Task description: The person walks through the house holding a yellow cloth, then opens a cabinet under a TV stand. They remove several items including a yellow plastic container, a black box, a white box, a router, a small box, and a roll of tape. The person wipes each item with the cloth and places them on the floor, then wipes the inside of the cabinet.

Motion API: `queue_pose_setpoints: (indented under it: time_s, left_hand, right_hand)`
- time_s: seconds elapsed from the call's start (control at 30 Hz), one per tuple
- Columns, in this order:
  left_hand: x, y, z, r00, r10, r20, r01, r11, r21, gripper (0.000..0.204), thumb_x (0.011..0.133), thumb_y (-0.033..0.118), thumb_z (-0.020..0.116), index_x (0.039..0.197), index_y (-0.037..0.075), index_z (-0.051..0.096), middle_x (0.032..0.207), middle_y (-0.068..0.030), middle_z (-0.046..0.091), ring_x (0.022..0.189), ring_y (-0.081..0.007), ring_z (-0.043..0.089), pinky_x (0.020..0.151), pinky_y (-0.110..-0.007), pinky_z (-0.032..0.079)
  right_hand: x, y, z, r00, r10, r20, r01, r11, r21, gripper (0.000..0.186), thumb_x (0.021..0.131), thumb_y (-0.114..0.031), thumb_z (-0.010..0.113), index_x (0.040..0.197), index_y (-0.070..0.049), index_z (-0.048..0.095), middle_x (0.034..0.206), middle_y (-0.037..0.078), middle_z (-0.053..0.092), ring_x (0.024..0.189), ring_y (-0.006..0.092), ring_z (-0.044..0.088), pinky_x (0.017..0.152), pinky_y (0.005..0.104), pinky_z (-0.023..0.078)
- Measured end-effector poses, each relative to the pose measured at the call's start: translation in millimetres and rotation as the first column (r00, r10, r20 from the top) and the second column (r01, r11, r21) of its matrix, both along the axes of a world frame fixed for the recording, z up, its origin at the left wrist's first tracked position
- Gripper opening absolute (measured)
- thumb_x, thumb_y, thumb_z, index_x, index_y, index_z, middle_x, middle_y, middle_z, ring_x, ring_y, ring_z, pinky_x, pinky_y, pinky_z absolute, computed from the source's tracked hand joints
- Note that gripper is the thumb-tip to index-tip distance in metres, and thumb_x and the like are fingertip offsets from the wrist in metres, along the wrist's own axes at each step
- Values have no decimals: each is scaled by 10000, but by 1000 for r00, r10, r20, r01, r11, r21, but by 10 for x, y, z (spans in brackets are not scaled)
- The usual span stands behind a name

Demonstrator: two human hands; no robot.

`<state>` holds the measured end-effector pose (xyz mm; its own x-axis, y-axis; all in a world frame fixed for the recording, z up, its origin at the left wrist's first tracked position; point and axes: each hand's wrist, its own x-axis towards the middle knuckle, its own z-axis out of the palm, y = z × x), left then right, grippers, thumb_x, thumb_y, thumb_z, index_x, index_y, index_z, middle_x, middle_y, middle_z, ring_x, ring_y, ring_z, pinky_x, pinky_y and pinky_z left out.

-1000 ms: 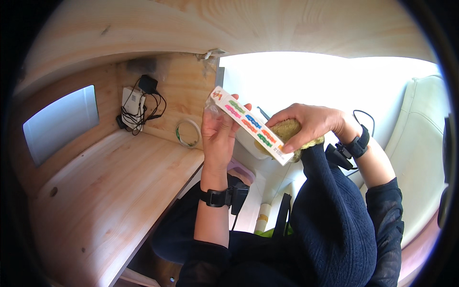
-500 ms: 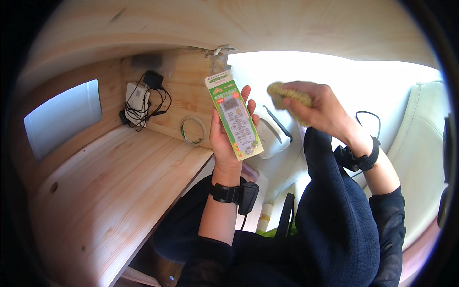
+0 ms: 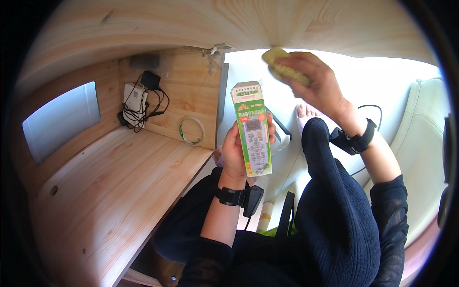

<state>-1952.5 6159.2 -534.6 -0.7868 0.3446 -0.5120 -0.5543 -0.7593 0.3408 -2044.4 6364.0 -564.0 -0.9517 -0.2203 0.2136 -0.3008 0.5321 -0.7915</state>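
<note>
the left hand [image 3: 233,154] grips the box [image 3: 254,138], a long green and white one, from behind, thumb at its left edge and fingertips curling round the right. the box is held in the air, its printed face toward the viewer and its long edges leaning slightly. it sits just right of the shelf's [image 3: 119,186] near corner, past the front edge, so nothing supports it but the hand.

the right hand [image 3: 321,83] clasps a yellow-green cloth [image 3: 282,64], up and to the right of the box, with a gap between the two. the cloth's top overlaps the rim of the upper panel [image 3: 287,24] in view; i cannot tell whether they touch.

on the shelf, well left of both hands, a ring [image 3: 202,129] leans by the side wall, and a white device [image 3: 135,98] with black cables stands in the far corner. a pale seat [image 3: 416,124] bounds the right side, with room between it and the right hand.
</note>
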Motion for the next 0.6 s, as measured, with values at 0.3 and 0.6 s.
queue_pose_setpoints:
  time_s: [0.3, 0.6]
  left_hand:
    - [11, 59, -116, 1000, -6, 4, 7, 998, -66, 514, 951, 408, 348, 1296, 45, 463, 1164, -140, 558, 978, -233, 571, 804, -357, 490]
    - [-132, -77, -200, 995, 1, -100, -6, 998, -56, 524, 949, 398, 337, 1237, -8, 501, 1136, -155, 573, 918, -225, 587, 778, -319, 503]
  right_hand:
    - [280, -102, 192, 931, 356, -85, -355, 935, 28, 470, 747, -98, 678, 1207, -166, 613, 1169, 97, 577, 1033, 237, 579, 748, 310, 567]
    - [512, -71, 255, 601, 797, 60, -732, 579, -359, 273, 644, -51, 632, 894, -114, 721, 1018, 11, 676, 925, 211, 616, 752, 338, 556]
